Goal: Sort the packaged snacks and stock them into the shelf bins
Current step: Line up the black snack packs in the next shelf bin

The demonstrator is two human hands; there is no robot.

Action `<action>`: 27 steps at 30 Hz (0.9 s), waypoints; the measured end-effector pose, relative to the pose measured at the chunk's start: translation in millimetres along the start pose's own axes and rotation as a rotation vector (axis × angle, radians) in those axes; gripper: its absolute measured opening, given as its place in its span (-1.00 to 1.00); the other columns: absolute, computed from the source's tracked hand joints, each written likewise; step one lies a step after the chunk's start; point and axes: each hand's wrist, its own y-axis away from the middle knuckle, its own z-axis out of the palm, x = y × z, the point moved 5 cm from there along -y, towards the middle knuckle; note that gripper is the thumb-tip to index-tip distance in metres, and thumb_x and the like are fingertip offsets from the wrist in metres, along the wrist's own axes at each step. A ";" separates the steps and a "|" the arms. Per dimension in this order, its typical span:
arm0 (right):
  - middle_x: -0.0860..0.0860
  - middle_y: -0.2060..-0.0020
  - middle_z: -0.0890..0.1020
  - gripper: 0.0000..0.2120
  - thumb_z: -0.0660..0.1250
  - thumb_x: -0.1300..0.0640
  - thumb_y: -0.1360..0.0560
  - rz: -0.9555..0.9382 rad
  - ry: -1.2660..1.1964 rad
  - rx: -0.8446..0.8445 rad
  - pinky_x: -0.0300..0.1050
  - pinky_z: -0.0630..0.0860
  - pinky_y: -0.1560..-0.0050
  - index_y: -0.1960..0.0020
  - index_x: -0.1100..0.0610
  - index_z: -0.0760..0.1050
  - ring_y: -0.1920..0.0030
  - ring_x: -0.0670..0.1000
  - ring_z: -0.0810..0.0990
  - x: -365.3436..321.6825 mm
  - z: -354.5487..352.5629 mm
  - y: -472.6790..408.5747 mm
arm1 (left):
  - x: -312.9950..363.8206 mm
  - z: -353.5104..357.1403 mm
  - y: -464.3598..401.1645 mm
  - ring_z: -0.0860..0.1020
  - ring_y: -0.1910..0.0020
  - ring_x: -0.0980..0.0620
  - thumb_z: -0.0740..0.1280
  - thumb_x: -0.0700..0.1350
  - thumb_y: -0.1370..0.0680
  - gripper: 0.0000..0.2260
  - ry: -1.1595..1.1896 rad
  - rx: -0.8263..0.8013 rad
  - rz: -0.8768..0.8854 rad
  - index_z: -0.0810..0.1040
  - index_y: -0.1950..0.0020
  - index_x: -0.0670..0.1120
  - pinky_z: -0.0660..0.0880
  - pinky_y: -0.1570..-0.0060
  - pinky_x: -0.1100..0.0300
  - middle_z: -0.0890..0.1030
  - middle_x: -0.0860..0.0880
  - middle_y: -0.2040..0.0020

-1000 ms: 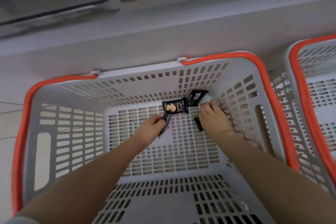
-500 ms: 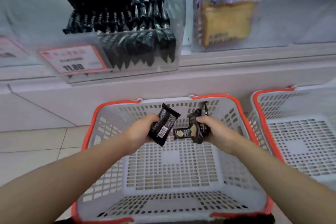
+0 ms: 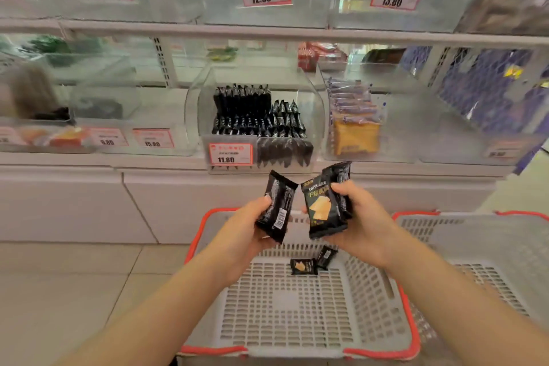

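My left hand (image 3: pixel 246 232) grips one black snack packet (image 3: pixel 277 209), barcode side up. My right hand (image 3: pixel 364 223) holds two black packets (image 3: pixel 322 208), the front one showing a yellow cracker picture. Both hands hover above a grey basket with an orange rim (image 3: pixel 410 300) on the floor. Two more black packets (image 3: pixel 312 263) lie on the basket's bottom near its far wall. Straight ahead on the low shelf stands a clear bin (image 3: pixel 310 92) packed with rows of the same black packets, with an 11.80 price tag (image 3: pixel 230 154).
A second grey basket (image 3: pixel 481 235) stands to the right. Right of the black-packet bin is a bin of blue-wrapped toast snacks (image 3: pixel 353 119). Other clear bins with price tags line the shelves above and to the left. Tiled floor (image 3: pixel 74 282) lies to the left.
Both hands rose out of the basket with packets and now hold them higher, in front of the shelf. The view tilted up from the basket floor to the bins.
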 end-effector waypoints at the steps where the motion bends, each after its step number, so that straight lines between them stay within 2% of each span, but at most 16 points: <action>1: 0.16 0.22 0.66 -0.68 0.29 0.04 -0.32 -0.011 -0.029 0.006 -0.12 0.60 0.26 0.07 0.23 0.62 0.25 0.07 0.67 4.7 2.8 0.8 | 2.1 -4.8 4.3 0.56 0.12 0.00 0.22 -0.08 -0.57 -0.73 -0.069 0.006 0.040 0.51 -0.22 -0.15 0.43 0.12 0.17 0.61 -0.13 -0.03; 3: 0.16 0.16 0.66 -0.67 0.34 0.00 -0.31 -0.008 -0.035 0.018 -0.06 0.54 0.18 0.05 0.20 0.62 0.20 0.06 0.65 18.0 4.8 -0.5 | 4.9 -18.1 8.8 0.58 0.05 0.11 0.35 -0.08 -0.50 -0.71 -0.342 0.074 0.121 0.48 -0.22 -0.04 0.42 0.12 0.29 0.60 0.00 -0.04; 5: 0.16 0.13 0.66 -0.65 0.35 0.02 -0.30 0.000 -0.021 0.032 -0.04 0.48 0.11 0.01 0.20 0.62 0.16 0.07 0.64 30.8 4.2 -3.4 | 13.7 -30.7 10.7 0.51 0.08 0.27 0.44 -0.03 -0.43 -0.68 -0.787 0.180 0.281 0.46 -0.14 0.08 0.38 0.18 0.44 0.51 0.11 -0.03; 7: 0.16 0.14 0.65 -0.60 0.34 0.06 -0.31 0.012 -0.015 0.079 -0.04 0.44 0.11 -0.09 0.24 0.56 0.16 0.08 0.61 38.5 1.4 -7.6 | 23.6 -33.9 12.2 0.42 0.14 0.23 0.45 0.01 -0.40 -0.60 -1.170 0.215 0.483 0.45 -0.19 0.08 0.34 0.18 0.39 0.37 0.13 0.03; 9: 0.17 0.12 0.61 -0.58 0.29 0.11 -0.34 0.014 0.000 0.141 -0.02 0.48 0.13 -0.15 0.26 0.50 0.14 0.11 0.58 38.8 -2.0 -10.6 | 28.7 -34.3 10.8 0.42 0.12 0.15 0.45 0.01 -0.40 -0.53 -1.322 0.215 0.588 0.44 -0.28 0.06 0.35 0.15 0.31 0.28 0.13 0.05; 11: 0.21 0.06 0.60 -0.64 0.21 0.15 -0.44 -0.020 -0.023 0.174 -0.01 0.56 0.11 -0.18 0.27 0.47 0.09 0.14 0.58 34.2 -3.7 -13.5 | 28.9 -36.4 8.1 0.49 0.04 0.06 0.46 0.01 -0.40 -0.50 -1.331 0.221 0.613 0.42 -0.31 0.08 0.44 0.11 0.21 0.34 0.12 0.02; 14: 0.25 -0.10 0.59 -0.65 0.23 0.11 -0.48 -0.062 -0.068 0.146 0.05 0.49 -0.04 -0.21 0.24 0.48 -0.05 0.18 0.56 26.6 0.0 -16.5 | 24.4 -35.5 3.6 0.51 -0.04 0.05 0.47 0.04 -0.38 -0.50 -1.249 0.220 0.574 0.43 -0.29 0.13 0.49 0.01 0.08 0.55 0.09 -0.05; 16: 0.22 -0.05 0.63 -0.63 0.32 0.08 -0.38 -0.059 -0.021 0.083 0.01 0.54 0.00 -0.11 0.24 0.55 0.01 0.14 0.61 21.0 8.2 -16.4 | 20.8 -32.2 0.7 0.51 0.03 0.12 0.49 0.06 -0.35 -0.53 -1.210 0.198 0.528 0.43 -0.21 0.15 0.49 0.06 0.14 0.57 0.16 0.02; 18: 0.19 0.09 0.68 -0.71 0.37 0.12 -0.29 -0.069 0.046 0.040 -0.02 0.61 0.11 0.03 0.24 0.59 0.13 0.11 0.67 13.6 13.7 -15.1 | 20.9 -31.3 -0.4 0.50 0.20 0.26 0.53 0.06 -0.30 -0.59 -1.128 0.206 0.483 0.37 0.01 0.14 0.47 0.23 0.29 0.53 0.21 0.17; 20: 0.13 0.23 0.68 -0.84 0.39 0.21 -0.34 -0.127 0.260 0.065 -0.06 0.61 0.15 0.10 0.21 0.58 0.20 0.08 0.66 2.8 13.0 -13.2 | 24.6 -28.9 0.4 0.52 0.28 0.34 0.55 0.02 -0.28 -0.60 -1.045 0.209 0.497 0.33 0.15 0.11 0.40 0.36 0.43 0.53 0.20 0.25; 21: 0.08 0.26 0.68 -0.90 0.39 0.25 -0.38 -0.181 0.453 0.095 -0.10 0.60 0.14 0.10 0.17 0.57 0.20 0.05 0.66 -3.7 11.8 -11.8 | 27.2 -26.7 0.8 0.51 0.26 0.37 0.56 0.00 -0.27 -0.61 -1.034 0.198 0.530 0.34 0.17 0.12 0.40 0.34 0.45 0.54 0.19 0.25; 23: -0.02 0.30 0.69 -0.87 0.40 0.26 -0.41 -0.283 0.783 0.146 -0.26 0.56 0.19 0.13 0.05 0.57 0.23 -0.06 0.66 -11.4 12.3 -9.2 | 30.3 -21.4 2.1 0.50 0.18 0.32 0.56 -0.03 -0.27 -0.63 -1.058 0.143 0.578 0.38 0.16 0.16 0.40 0.25 0.45 0.54 0.17 0.19; 25: -0.05 0.31 0.69 -0.87 0.42 0.26 -0.41 -0.322 0.838 0.168 -0.31 0.55 0.22 0.16 0.04 0.56 0.24 -0.11 0.65 -9.5 14.0 -9.5 | 29.9 -19.1 1.9 0.49 0.12 0.25 0.56 -0.04 -0.27 -0.63 -1.077 0.084 0.568 0.41 0.15 0.22 0.40 0.18 0.42 0.53 0.16 0.12; 27: -0.03 0.25 0.68 -0.88 0.41 0.25 -0.43 -0.302 0.783 0.183 -0.21 0.55 0.11 0.10 0.06 0.56 0.19 -0.06 0.64 -3.6 11.9 -12.2 | 27.6 -21.7 0.7 0.53 0.10 0.22 0.56 -0.08 -0.27 -0.61 -1.014 0.038 0.494 0.43 0.14 0.25 0.45 0.09 0.34 0.55 0.16 0.09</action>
